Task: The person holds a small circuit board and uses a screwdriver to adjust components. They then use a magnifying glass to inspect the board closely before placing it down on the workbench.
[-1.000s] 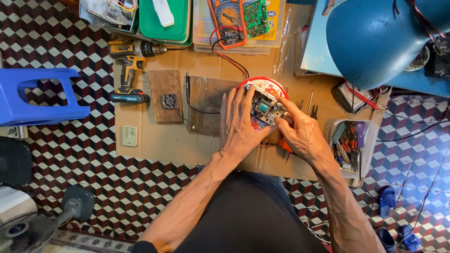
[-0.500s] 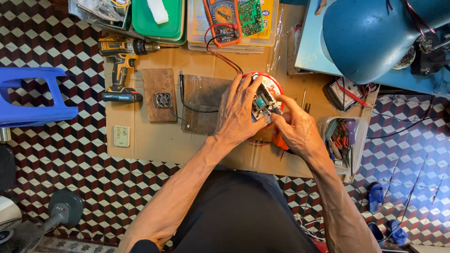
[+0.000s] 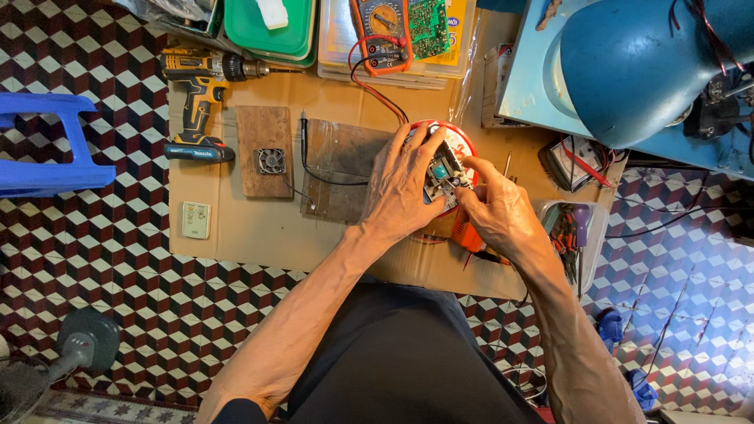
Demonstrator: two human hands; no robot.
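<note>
both hands meet over a small circuit board (image 3: 440, 174) lying on a round red-rimmed disc (image 3: 463, 141) on the cardboard sheet (image 3: 259, 235). the left hand (image 3: 400, 188) lies spread across the board's left side, fingers curled over its edge, pinning it down. the right hand (image 3: 495, 208) pinches at the board's right edge with thumb and forefinger; what it pinches is too small to tell. an orange tool (image 3: 468, 235) lies just under the right hand. left of the hands sits a dark metal plate (image 3: 338, 169), then a wooden block with a small fan (image 3: 271, 161), then a yellow drill (image 3: 196, 94). a multimeter (image 3: 381, 31) lies above, its red lead (image 3: 377, 86) running to the disc. a blue lamp (image 3: 636, 63) hangs at the right
</note>
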